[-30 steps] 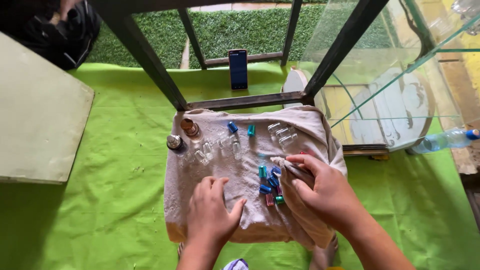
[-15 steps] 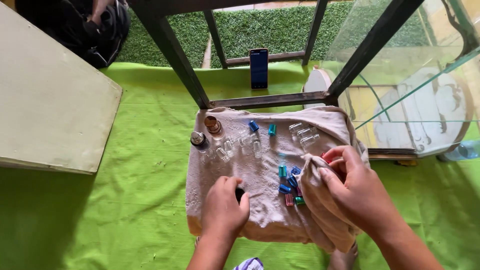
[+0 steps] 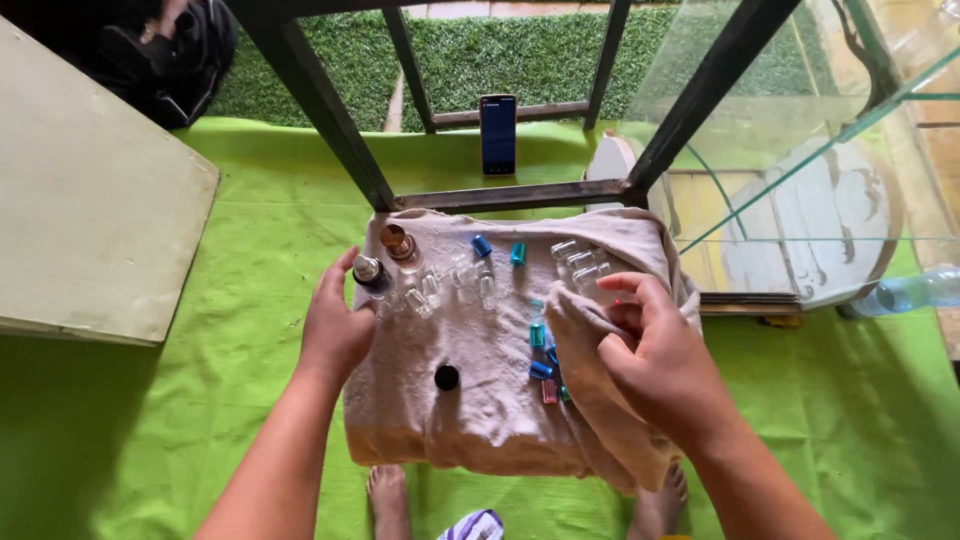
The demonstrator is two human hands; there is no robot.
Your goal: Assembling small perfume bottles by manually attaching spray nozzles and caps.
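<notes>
The towel [image 3: 480,400] is the landmark I steer by: a beige cloth draped over a low support on the green mat [image 3: 200,380], hanging down at the near edge above two bare feet, so it works as a soft bed that keeps small glass things from rolling or knocking. Behind the towel stands the dark metal frame [image 3: 500,195], and a phone [image 3: 497,133] leans upright against the frame's far crossbar, its screen facing me. To the left of the towel lies a pale flat board [image 3: 80,190]; to the right are glass panes [image 3: 820,180] and a plastic bottle [image 3: 915,290] on its side.

My right hand [image 3: 665,365] sits over the towel's right part, fingers closed on a fold of the cloth bunched up between thumb and fingertips; whether something small is wrapped inside the fold I cannot tell. My left hand [image 3: 335,325] rests at the towel's left edge, fingers loosely spread and curved, holding nothing, with the fingertips just beside a dark little bottle with a silver cap [image 3: 368,272].

Next to that, further onto the towel, stands a round bottle with a copper cap [image 3: 398,243]. A row of clear small vials [image 3: 440,290] lies along the back of the towel, more of them at the back right. Blue and teal caps [image 3: 540,350] are scattered just left of the bunched fold, and a single black cap [image 3: 447,377] sits near the towel's middle.
</notes>
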